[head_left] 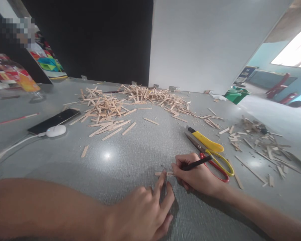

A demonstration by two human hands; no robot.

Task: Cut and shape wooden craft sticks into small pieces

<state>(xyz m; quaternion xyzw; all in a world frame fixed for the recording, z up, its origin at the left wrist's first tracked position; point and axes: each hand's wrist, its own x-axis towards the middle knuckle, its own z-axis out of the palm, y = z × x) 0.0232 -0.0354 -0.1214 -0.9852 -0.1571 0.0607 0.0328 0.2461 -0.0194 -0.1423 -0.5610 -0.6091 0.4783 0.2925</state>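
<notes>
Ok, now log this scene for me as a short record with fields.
left hand: index fingertip on a flat wooden stick
right hand: holds a black pen-shaped tool at the stick's right end; tip hidden
surface: gray table
beside right hand: scissors with red and yellow handles, yellow cutter
toward the back: loose heaps of sticks
right side: scattered wood pieces
left side: dark phone, white corded device, bottle

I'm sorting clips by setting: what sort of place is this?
Probably an indoor craft workspace: heaped flat pale wooden sticks, a yellow-handled box cutter and metal scissors with red and yellow handles lie on a grey textured surface.
</notes>
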